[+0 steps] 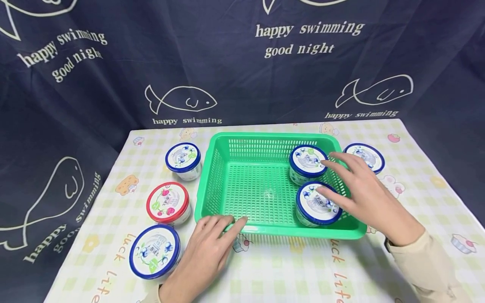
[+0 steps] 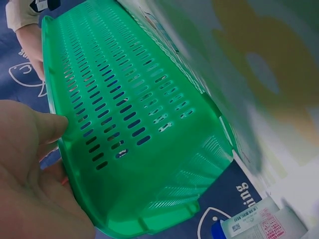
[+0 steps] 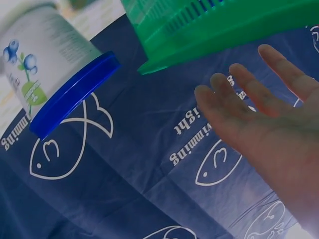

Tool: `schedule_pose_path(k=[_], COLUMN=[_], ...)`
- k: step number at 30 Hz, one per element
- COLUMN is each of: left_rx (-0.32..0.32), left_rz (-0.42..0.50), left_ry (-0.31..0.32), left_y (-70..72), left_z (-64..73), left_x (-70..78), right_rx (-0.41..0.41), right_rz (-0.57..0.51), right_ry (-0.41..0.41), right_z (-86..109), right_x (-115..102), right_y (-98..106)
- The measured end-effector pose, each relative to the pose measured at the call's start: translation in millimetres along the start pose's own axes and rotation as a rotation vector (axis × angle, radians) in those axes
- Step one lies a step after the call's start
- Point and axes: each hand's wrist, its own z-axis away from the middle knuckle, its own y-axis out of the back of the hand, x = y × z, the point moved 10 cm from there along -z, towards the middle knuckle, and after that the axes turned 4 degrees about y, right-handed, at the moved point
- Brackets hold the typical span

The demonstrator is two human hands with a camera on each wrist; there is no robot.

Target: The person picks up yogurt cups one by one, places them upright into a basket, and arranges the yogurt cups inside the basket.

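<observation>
A green plastic basket [image 1: 273, 230] with slotted walls stands mid-table. My left hand [image 1: 206, 248] holds its near rim towards the left corner; the left wrist view has the thumb outside the wall [image 2: 114, 99] and fingers over the rim. Two white tubs with blue lids, a rear one [image 1: 307, 158] and a nearer one [image 1: 317, 204], sit in the basket's right end. Over that end my right hand [image 1: 369, 200] hovers with fingers spread, fingertips overlapping both lids in the head view. In the right wrist view the palm [image 3: 279, 134] holds nothing.
Left of the basket stand a blue-lidded tub [image 1: 183, 159], a red-lidded one [image 1: 168, 202] and another blue-lidded tub [image 1: 154, 251]. One more blue-lidded tub [image 1: 367, 156] is beyond the basket's right side. A dark blue curtain [image 1: 242, 63] hangs behind the checked tablecloth [image 1: 265, 273].
</observation>
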Motion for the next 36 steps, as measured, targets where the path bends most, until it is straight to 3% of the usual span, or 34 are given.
schedule_pose_path(k=[18, 36], left_rx=[0.013, 0.011], left_rz=[-0.024, -0.017], left_ry=[-0.005, -0.004], left_y=[0.2, 0.0], left_z=[2.2, 2.7], left_x=[2.7, 4.2], right_rx=[0.095, 0.036], right_rz=[0.016, 0.007], right_ry=[-0.022, -0.124], right_z=[3.4, 2.1], right_x=[24.8, 50.9], right_y=[15.2, 11.1])
